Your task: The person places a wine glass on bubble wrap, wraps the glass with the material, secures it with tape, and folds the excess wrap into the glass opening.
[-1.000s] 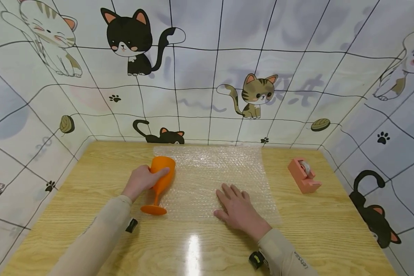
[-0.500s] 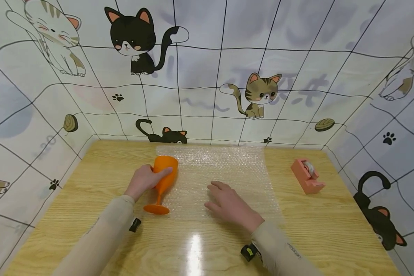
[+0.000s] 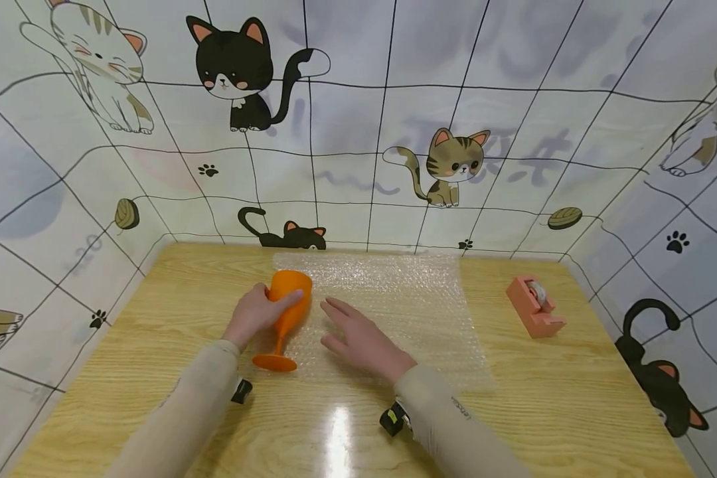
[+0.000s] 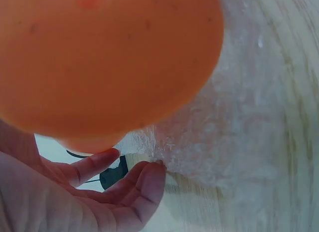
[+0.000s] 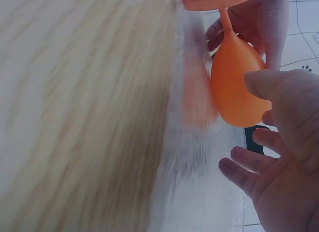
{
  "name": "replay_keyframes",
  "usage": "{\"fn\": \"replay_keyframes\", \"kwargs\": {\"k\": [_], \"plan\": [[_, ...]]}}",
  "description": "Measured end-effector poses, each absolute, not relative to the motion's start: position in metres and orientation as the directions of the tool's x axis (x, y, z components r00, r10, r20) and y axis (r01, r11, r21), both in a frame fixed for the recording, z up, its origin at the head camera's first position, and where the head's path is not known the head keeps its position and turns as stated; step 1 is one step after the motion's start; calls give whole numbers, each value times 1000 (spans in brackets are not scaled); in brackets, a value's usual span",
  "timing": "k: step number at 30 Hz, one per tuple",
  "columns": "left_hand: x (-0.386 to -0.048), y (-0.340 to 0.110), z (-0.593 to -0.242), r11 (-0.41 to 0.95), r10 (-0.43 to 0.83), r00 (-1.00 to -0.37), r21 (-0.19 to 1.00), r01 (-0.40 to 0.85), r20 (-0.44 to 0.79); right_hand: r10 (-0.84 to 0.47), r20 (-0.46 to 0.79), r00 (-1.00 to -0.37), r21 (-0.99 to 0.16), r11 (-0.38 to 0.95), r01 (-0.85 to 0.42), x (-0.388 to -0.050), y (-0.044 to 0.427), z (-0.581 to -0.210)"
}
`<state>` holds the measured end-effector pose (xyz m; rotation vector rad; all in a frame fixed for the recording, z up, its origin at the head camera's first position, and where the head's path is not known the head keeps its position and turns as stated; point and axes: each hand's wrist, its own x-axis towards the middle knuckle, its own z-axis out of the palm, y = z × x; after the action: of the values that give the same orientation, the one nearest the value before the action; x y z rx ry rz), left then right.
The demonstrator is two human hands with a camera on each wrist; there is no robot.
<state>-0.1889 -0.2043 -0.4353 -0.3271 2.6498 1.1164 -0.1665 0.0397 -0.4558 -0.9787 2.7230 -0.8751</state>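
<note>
An orange plastic goblet point(image 3: 289, 309) lies tilted over the left part of a sheet of bubble wrap point(image 3: 388, 292), its foot toward the person. My left hand point(image 3: 255, 315) holds the goblet by its bowl, thumb across the upper side. The left wrist view shows the underside of the goblet's foot point(image 4: 114, 57) close up, with fingertips point(image 4: 152, 177) beside the edge of the wrap. To the right of the goblet, my right hand point(image 3: 361, 338) hovers over the wrap with fingers extended. The right wrist view has these fingers point(image 5: 244, 174) near the bowl, holding nothing.
A pink tape dispenser point(image 3: 534, 307) with a roll of clear tape stands at the right of the wooden table point(image 3: 550, 411). Cat-print sheeting point(image 3: 346, 119) walls in the table at the back and both sides.
My right hand has lifted from flat on the bubble wrap and moved left toward the goblet. My left hand keeps its hold, and the goblet has hardly moved.
</note>
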Motion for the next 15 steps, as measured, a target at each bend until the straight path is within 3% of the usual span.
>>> {"fn": "replay_keyframes", "kwargs": {"k": [7, 15], "plan": [[-190, -207, -438, 674, -107, -945, 676, -298, -311, -601, 99, -793, -582, 612, -536, -183, 16, -450], [-190, -209, -440, 645, -102, -938, 696, -317, -332, -528, 79, -846, -706, 569, -422, -195, -3, -451]]}}
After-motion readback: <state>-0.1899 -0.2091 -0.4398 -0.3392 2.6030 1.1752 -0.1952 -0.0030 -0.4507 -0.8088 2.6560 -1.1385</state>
